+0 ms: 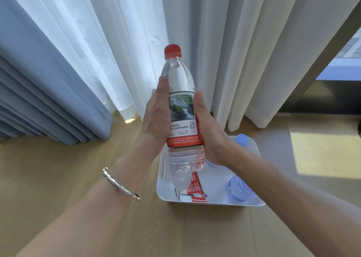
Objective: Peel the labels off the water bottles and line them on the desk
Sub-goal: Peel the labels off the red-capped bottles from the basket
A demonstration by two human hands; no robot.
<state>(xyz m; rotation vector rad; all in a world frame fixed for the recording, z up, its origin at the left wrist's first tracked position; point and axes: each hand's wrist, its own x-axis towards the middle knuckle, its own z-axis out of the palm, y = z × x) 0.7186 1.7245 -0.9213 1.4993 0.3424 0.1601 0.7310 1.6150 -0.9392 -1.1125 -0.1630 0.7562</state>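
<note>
Holding one red-capped water bottle (180, 92) up in the air, over a white bin (163, 190) on the wood floor (82, 178). Left hand (157, 117) wraps the left side of the label (182, 119), right hand (208, 131) wraps the right and lower side; both closed around the bottle, thumbs up along the label edges. Label looks fully on, no lifted corner visible, so I'd say this is the start of the peel on this bottle. Bin holds loose red label strips (195, 190) and two blue-capped bottles (239, 188), whether those are peeled I can't tell. Next move needs a thumbnail on the label seam, which isn't in view, so probably rotate first. No desk in view
</note>
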